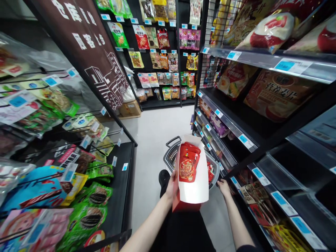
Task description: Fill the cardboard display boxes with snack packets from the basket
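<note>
The open white carton (193, 189) is held in front of the person, above the grey shopping basket (172, 154) that stands on the pale floor (152, 140) in the aisle. Inside the carton lie red snack packets (187, 164), stacked toward its far end, and more red packets seem to be in the basket just behind it. The left hand (172, 187) grips the left wall of the carton, with the fingers wrapped around its side. The right hand (224, 187) is low, just beside the edge of the lower shelf (262, 182) on the right; I cannot tell if it is closed or holds something, because the fingers are mostly hidden. To do this step well, I think the carton should stay level, because it is open and carried by one hand only, so the packets could slide out toward the basket if it tips. A grip nearer to the middle, or the second hand under the bottom, would make it more steady. The shelves on the right carry blue price labels (245, 140) and large bags, so each packet should probably go flat behind its label. On the left, racks with green and blue bags (94, 199) stand close, so the elbows have little room.
</note>
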Available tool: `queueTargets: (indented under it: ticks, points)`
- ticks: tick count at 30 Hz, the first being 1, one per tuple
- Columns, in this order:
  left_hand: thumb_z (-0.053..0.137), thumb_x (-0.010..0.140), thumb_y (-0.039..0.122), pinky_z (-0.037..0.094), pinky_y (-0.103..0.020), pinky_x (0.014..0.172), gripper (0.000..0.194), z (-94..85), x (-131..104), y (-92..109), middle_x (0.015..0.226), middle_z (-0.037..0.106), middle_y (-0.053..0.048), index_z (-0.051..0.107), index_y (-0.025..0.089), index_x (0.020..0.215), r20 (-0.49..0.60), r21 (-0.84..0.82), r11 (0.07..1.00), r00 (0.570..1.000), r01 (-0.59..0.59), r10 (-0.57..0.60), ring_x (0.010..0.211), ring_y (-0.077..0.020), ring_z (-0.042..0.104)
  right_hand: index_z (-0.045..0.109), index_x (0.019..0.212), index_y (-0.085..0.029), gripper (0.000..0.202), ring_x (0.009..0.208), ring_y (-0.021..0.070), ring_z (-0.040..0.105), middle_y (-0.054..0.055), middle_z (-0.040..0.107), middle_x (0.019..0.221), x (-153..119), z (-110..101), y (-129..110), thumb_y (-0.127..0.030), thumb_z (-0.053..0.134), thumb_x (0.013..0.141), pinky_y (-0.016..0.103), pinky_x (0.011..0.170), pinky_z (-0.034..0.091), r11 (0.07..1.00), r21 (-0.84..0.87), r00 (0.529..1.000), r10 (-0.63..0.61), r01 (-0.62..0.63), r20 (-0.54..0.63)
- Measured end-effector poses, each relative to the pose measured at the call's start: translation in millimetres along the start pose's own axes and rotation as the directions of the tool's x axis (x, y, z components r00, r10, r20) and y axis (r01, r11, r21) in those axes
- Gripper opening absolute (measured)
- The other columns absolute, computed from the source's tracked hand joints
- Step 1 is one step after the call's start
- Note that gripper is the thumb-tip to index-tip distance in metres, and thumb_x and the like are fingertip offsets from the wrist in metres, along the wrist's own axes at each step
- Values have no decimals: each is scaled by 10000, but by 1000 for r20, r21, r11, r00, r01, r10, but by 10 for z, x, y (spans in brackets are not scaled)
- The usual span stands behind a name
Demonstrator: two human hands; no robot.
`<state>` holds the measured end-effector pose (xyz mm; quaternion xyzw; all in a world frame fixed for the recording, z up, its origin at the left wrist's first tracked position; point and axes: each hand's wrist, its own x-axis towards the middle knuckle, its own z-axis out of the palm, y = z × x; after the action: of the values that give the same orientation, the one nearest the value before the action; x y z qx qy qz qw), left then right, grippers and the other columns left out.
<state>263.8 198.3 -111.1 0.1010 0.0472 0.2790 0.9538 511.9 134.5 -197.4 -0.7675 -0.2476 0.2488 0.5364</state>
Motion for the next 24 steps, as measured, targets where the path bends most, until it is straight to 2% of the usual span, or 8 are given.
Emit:
queueTargets:
  ticks: [4, 8, 10, 12, 14, 17, 19, 24]
  points:
    - [410, 907, 555, 237, -454, 1127, 643, -92, 31, -8, 1317, 591, -123, 419, 161, 1415, -5, 16, 999, 999, 36, -36, 1313, -310, 448, 623, 935, -137, 318, 715, 167, 628, 43, 658, 812, 13, -78, -243, -444, 559, 878, 331, 693, 520, 992, -42, 993, -115, 115, 22]
    - [447, 881, 569, 221, -465, 1138, 676, -229, 58, -20, 1329, 578, -147, 450, 125, 1391, -14, 46, 994, 995, 95, -94, 1313, -323, 444, 640, 1004, -181, 341, 912, 221, 628, 86, 680, 969, -164, -127, -874, -468, 526, 857, 376, 871, 475, 936, -38, 937, -348, 349, 37]
    - [461, 879, 556, 211, -469, 1145, 669, -273, 61, -19, 1329, 576, -152, 460, 117, 1383, -20, 54, 994, 995, 98, -97, 1314, -324, 444, 653, 982, -204, 269, 954, 220, 606, 77, 677, 976, -313, -112, -1240, -418, 548, 858, 378, 914, 450, 839, -71, 840, -532, 540, 110]
    - [498, 866, 542, 209, -465, 1149, 658, -290, 57, -15, 1323, 583, -149, 480, 119, 1370, -29, 68, 992, 994, 103, -101, 1310, -326, 448, 647, 1025, -201, 227, 984, 231, 582, 83, 677, 986, -460, -72, -1539, -337, 548, 873, 389, 917, 444, 655, -165, 674, -699, 738, 239]
    - [534, 847, 540, 220, -464, 1146, 660, -283, 48, -11, 1307, 596, -147, 501, 118, 1353, -41, 81, 990, 993, 116, -113, 1299, -332, 461, 581, 1185, -177, 325, 1076, 259, 543, 107, 657, 1112, -576, -16, -1727, -261, 545, 873, 439, 970, 406, 477, -286, 556, -738, 831, 383]
    - [535, 848, 535, 252, -472, 1132, 651, -256, 31, -14, 1277, 618, -146, 510, 113, 1342, -67, 100, 983, 987, 154, -148, 1271, -338, 491, 411, 1370, -139, 573, 1234, 331, 448, 140, 609, 1243, -677, 63, -1808, -233, 588, 834, 581, 1071, 232, 393, -424, 574, -637, 816, 514]
    - [525, 857, 523, 275, -477, 1120, 634, -243, 23, -17, 1247, 637, -144, 512, 109, 1338, -85, 109, 978, 982, 176, -168, 1247, -336, 516, 370, 1395, -124, 647, 1227, 359, 445, 151, 638, 1182, -716, 95, -1789, -240, 620, 809, 641, 1064, 152, 387, -475, 609, -582, 790, 539]
    - [553, 850, 496, 323, -442, 1095, 602, -240, 6, -8, 1114, 702, -148, 564, 64, 1268, -141, 126, 972, 974, 196, -178, 1187, -321, 570, 578, 1166, -192, 389, 1005, 316, 536, 96, 682, 955, -808, 111, -1752, -226, 666, 789, 582, 975, 281, 372, -554, 662, -514, 745, 545]
